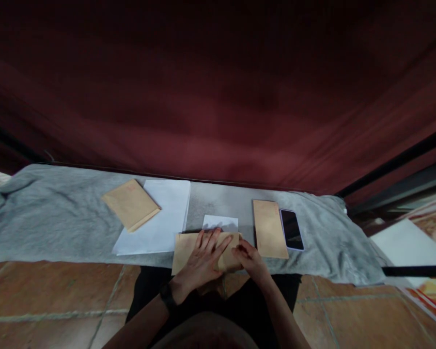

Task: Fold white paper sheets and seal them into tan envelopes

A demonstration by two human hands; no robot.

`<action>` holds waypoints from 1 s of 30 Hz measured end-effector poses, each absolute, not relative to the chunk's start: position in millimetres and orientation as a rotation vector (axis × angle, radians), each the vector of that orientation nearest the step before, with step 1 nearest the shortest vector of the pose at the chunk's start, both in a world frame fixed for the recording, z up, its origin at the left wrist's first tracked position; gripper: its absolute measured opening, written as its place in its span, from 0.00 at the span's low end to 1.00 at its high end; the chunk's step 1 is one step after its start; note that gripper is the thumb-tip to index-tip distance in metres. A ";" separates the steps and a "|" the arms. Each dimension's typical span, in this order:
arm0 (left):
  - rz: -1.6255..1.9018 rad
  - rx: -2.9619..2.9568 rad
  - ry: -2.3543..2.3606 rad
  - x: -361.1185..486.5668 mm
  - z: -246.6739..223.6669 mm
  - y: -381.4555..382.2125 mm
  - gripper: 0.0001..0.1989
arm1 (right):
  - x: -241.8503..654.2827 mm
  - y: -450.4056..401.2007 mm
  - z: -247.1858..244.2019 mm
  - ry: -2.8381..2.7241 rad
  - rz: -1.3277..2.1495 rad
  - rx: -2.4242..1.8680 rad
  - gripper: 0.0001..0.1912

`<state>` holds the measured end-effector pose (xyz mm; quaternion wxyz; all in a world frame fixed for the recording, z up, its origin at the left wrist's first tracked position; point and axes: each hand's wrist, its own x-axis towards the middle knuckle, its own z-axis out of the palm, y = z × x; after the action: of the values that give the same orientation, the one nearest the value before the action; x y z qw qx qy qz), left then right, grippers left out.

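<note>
A brown paper envelope (184, 246) lies crosswise at the near edge of the cloth, in front of me. Flat on top of it rests my left hand (202, 257), fingers spread and a dark band on the wrist. At the envelope's right end, my right hand (252, 261) has its fingers bent and closed on the edge. A white piece of paper (221, 222) sticks out beyond the envelope's far side; whether it is inside or under it I cannot tell.
On the grey cloth (65, 213), white sheets (167, 208) lie to the left, with a stack of brown envelopes (131, 206) partly over them. To the right are another brown envelope (271, 230) and a phone (292, 230). A dark red fabric wall (218, 121) rises behind.
</note>
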<state>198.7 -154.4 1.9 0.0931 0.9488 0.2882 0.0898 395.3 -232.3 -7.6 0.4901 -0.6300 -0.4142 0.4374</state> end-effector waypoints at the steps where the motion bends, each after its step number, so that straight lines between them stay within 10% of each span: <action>1: 0.261 2.814 0.838 199.0 0.7 -156.0 0.54 | 394.0 -232.4 -5.5 -0.955 1.185 -1.460 0.15; 30: -0.056 2.638 0.646 192.1 -13.1 -135.0 0.67 | 419.1 -251.8 8.9 -0.510 1.489 -1.463 0.26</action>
<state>192.1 -135.0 -13.1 0.2108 0.9493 0.2325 -0.0203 419.1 -251.8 8.9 0.4760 -0.5987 -0.2087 0.6094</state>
